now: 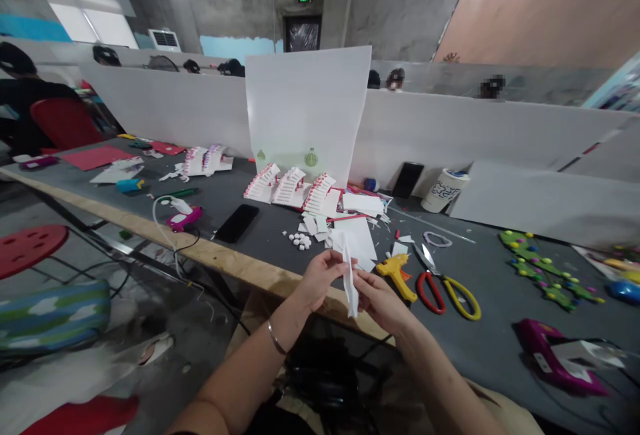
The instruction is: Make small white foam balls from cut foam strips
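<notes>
A white strip of paper (350,285) stands nearly on edge between my two hands, over the table's front edge. My left hand (323,278) pinches it from the left, thumb and fingers closed near its upper part. From the other side my right hand (375,298) grips the same strip with its fingertips. Just beyond lie loose white paper pieces (357,238) and a small heap of white balls (300,240). A yellow glue gun (397,275) rests right of my right hand, beside scissors (433,275) with one red and one yellow handle, blades apart.
White stepped paper models (290,185) stand behind the scraps, before an upright white board (307,108). A black phone (237,223) lies left; a patterned cup (444,190) stands back right. Purple devices (557,355) with cables sit at both sides. Green decorated pieces (545,265) lie right.
</notes>
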The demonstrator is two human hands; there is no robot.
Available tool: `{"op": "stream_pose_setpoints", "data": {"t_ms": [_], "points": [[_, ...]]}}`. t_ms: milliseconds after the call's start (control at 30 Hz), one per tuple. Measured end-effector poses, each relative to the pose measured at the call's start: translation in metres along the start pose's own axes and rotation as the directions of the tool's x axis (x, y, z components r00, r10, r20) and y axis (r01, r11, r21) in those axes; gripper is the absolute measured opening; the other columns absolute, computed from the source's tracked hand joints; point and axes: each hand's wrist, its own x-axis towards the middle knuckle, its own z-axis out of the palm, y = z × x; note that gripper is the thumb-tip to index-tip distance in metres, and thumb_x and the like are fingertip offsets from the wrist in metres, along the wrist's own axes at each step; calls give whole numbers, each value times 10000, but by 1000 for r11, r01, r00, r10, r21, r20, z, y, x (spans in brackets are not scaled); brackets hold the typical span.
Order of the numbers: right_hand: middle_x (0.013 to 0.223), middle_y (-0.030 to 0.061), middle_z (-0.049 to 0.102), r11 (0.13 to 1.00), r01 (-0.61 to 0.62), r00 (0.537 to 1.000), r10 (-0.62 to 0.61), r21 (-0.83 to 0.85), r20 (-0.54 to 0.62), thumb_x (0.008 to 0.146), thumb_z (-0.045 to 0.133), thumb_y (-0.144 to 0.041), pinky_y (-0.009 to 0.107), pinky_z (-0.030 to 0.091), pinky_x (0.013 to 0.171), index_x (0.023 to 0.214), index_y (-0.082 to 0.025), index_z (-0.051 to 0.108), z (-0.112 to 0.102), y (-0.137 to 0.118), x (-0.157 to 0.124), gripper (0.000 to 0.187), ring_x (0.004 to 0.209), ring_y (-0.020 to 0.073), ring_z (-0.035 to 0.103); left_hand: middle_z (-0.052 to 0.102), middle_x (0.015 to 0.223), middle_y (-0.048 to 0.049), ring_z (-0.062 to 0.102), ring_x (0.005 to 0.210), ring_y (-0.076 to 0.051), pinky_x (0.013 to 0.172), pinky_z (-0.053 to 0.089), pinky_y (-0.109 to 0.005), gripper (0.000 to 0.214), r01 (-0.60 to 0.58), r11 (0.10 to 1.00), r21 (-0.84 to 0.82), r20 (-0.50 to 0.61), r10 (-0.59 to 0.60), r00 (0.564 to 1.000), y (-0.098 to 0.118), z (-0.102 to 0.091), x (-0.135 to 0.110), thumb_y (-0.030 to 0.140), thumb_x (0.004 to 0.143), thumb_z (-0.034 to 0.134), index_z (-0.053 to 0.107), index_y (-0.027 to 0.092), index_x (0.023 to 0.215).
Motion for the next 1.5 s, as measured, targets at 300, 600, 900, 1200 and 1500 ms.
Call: {"op": "stream_pose_setpoints", "data": {"t_ms": [300, 600, 900, 1200, 1500], "points": [[777, 35, 656, 853, 279, 910, -381, -441, -162, 757, 620, -608, 285, 470, 653, 858, -194, 636, 7, 2, 0, 426, 714, 180, 587, 694, 735, 4, 671, 713, -147, 684, 517, -250, 468, -125, 988, 88, -136, 136, 981, -6, 4, -3, 192, 632, 773, 554, 191, 1045], [695, 51, 694, 766, 212, 922, -362, -607, -136, 831, 508, -596, 300, 469, 611, 778, -214, 675, -4, 3, -2, 420, 660, 209, 619, 738, 836, -63, 664, 725, -161, 676, 508, -261, 350, -72, 988, 136, -115, 88, 990, -9, 5, -1, 271, 655, 759, 641, 145, 960], [665, 52, 705, 859, 183, 970, -236, -478, -53, 810, 521, -609, 310, 500, 601, 711, -202, 654, -5, -2, -3, 440, 596, 195, 626, 716, 751, -51, 643, 687, -145, 616, 485, -228, 302, -118, 989, 94, -291, 140, 946, -2, -6, 9, 368, 637, 768, 668, 139, 807], [631, 28, 680, 866, 105, 984, -161, -489, -75, 767, 584, -561, 253, 452, 512, 696, -185, 645, -28, -5, -1, 388, 520, 136, 571, 592, 721, 25, 566, 628, -110, 491, 523, -212, 364, -166, 974, 156, -326, 210, 922, 17, -34, 10, 364, 578, 798, 594, 170, 809], [570, -15, 603, 781, 58, 977, -173, -621, -126, 788, 583, -489, 239, 346, 476, 660, -202, 608, -46, 1, 1, 316, 487, 114, 468, 676, 896, -72, 616, 869, -208, 847, 488, -371, 121, -175, 652, 738, -47, 309, 950, 15, -74, 3, 254, 759, 629, 707, 180, 812]]}}
